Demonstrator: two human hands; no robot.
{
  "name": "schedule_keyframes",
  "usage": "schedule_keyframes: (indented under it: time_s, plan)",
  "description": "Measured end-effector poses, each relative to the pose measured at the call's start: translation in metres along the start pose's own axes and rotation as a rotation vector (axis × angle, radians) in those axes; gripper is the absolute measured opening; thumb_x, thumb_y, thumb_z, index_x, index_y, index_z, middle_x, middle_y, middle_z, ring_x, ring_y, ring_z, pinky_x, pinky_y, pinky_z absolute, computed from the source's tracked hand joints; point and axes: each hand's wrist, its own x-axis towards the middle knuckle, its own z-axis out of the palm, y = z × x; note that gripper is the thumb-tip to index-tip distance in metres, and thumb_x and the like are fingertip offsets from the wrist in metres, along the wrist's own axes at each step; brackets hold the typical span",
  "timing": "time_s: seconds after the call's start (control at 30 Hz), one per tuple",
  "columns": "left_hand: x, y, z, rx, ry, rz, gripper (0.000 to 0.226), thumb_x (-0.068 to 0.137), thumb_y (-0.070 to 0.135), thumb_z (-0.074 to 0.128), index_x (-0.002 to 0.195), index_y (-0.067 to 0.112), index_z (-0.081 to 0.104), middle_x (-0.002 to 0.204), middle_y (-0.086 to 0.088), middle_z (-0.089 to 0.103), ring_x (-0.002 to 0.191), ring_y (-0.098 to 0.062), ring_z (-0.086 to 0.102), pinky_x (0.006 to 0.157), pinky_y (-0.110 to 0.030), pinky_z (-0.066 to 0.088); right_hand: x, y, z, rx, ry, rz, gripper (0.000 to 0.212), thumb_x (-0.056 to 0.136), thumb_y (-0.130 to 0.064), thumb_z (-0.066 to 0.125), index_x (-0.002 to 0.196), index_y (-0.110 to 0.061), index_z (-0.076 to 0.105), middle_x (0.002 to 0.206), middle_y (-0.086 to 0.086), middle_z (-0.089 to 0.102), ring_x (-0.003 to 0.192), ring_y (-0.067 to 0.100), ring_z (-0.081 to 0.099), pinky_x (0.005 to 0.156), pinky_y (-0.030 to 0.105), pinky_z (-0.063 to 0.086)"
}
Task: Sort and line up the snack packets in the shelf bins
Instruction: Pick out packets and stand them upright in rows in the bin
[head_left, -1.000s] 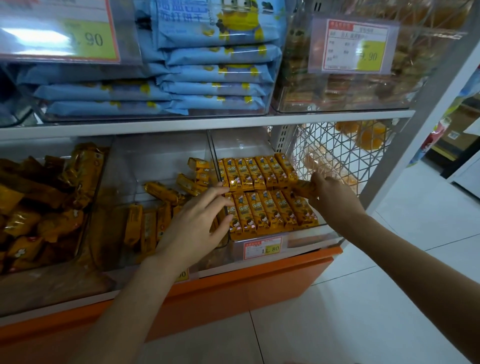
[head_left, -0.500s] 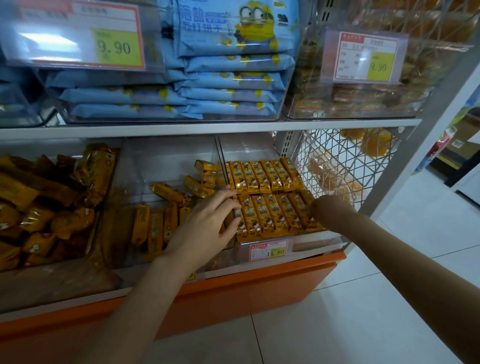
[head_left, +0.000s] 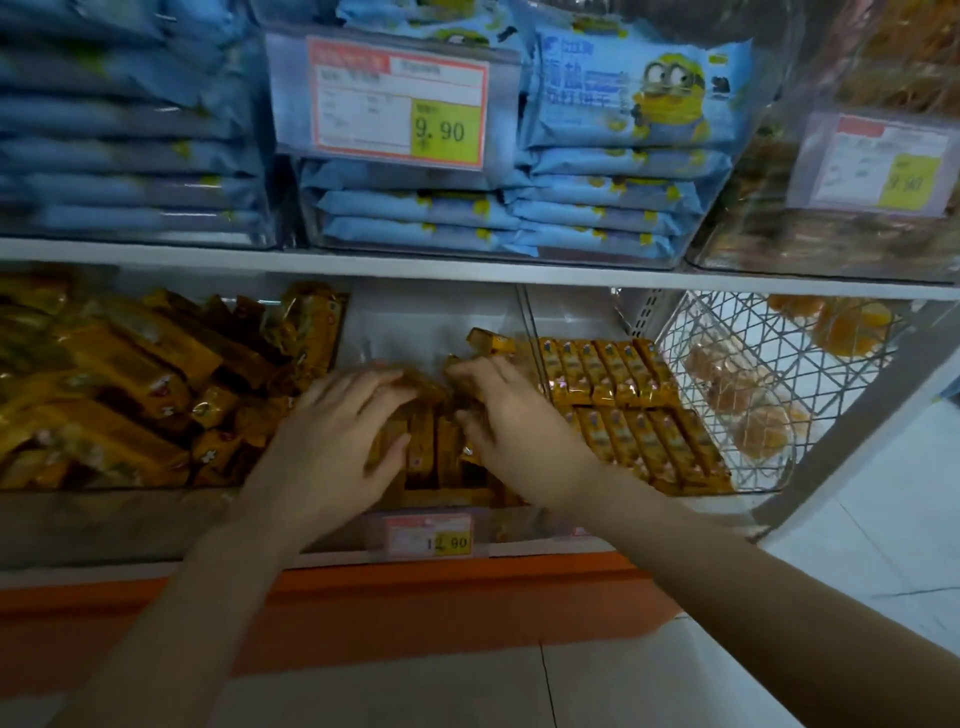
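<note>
Both hands are in the middle clear plastic shelf bin (head_left: 431, 322). My left hand (head_left: 337, 431) lies flat, fingers fairly straight, pressing the small yellow-orange foil snack packets (head_left: 431, 452) from the left. My right hand (head_left: 511, 421) bends over them from the right - too blurred to tell if it grips. Probably squeezing them together to square a row, like the tidy packet rows (head_left: 618, 410) in the neighbouring right bin.
</note>
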Motion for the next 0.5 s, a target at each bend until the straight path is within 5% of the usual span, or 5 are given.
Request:
schedule_keyframes:
  time_s: [0.17,0.3,0.5]
  plan:
    - [-0.026,-0.038,-0.010,0.046,-0.086,-0.030,0.046,0.086,0.042,0.039,0.111,0.014,0.066,0.124,-0.007,0.061,0.123,-0.019,0.043,0.105,-0.031,0.020,0.047,0.008,0.053,0.132,-0.329,0.189,0.068,0.091,-0.020,0.058,0.148,-0.015,0.022,0.147,0.013,0.030,0.136,0.028,0.030,0.109,0.034,0.029]
    - [-0.036,-0.044,-0.010,0.057,-0.107,0.008,0.046,0.087,0.041,0.040,0.107,0.013,0.069,0.127,-0.006,0.061,0.125,-0.017,0.043,0.106,-0.032,0.023,0.068,0.018,0.076,0.164,-0.465,0.269,0.082,0.088,-0.036,0.063,0.151,-0.024,0.013,0.157,-0.002,0.014,0.143,0.020,0.020,0.115,0.028,0.021]
    - [-0.036,-0.047,-0.007,0.072,-0.112,0.022,0.040,0.086,0.038,0.040,0.101,0.016,0.070,0.124,-0.005,0.062,0.118,-0.022,0.055,0.101,-0.034,0.028,0.087,0.015,0.085,-0.229,-0.629,0.271,0.071,0.088,-0.048,0.058,0.143,-0.012,0.035,0.149,0.012,0.034,0.132,0.028,0.038,0.109,0.037,0.033]
